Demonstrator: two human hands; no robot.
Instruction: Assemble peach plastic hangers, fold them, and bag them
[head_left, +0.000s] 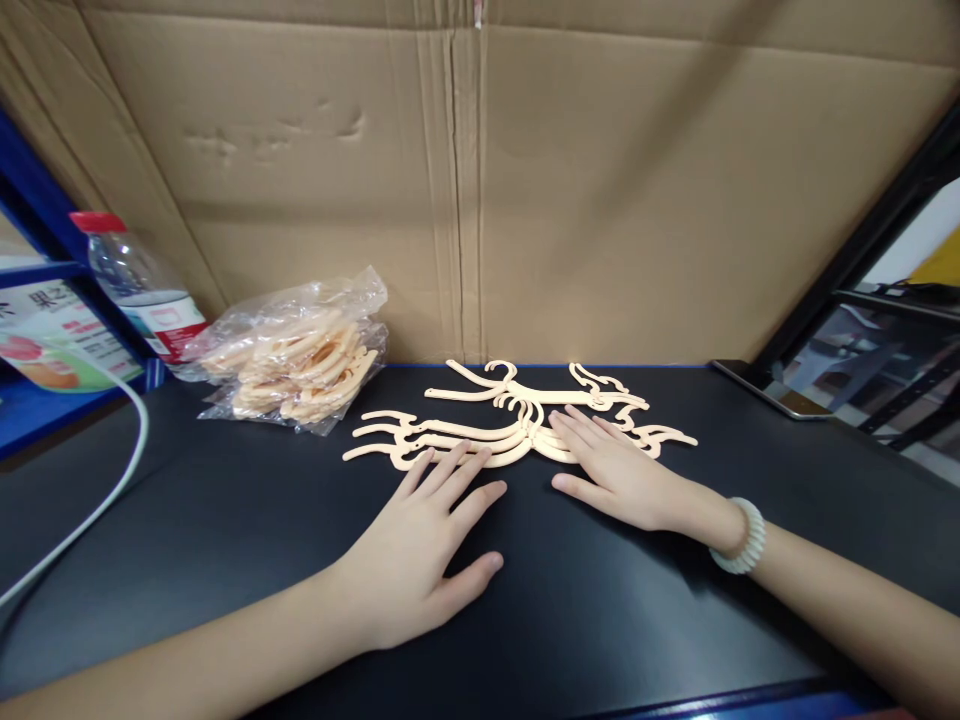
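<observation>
- several cream-coloured plastic clothes hangers (531, 434) lie flat on the black tabletop (247, 500), ahead of the person and near the middle; three nested left ends show in the closer group, with hooks bunched together and pointing away from the person.
- just behind this group lies a farther hanger (551, 396), its hook also pointing away; where it meets the others on the right is hard to tell.
- the left hand (412, 570) is palm down and open, fingers spread and thumb well apart, gripping nothing; its fingertips are at the near edge of the closest hanger's left arm, and whether they press on it cannot be told.
- the right hand (619, 478) is open too, held flat over the right arms of the group, fingers extended and thumb apart; it has hold of nothing that shows, though its underside is hidden.
- a pale beaded bracelet (742, 537) circles the right wrist.
- to the left, a clear plastic bag (322, 300) full of similar hangers sits on the tabletop, beside a tilted red-capped plastic bottle (146, 290).
- a white cable (141, 420) curves along the left side.
- a cardboard panel (637, 200) stands behind everything.
</observation>
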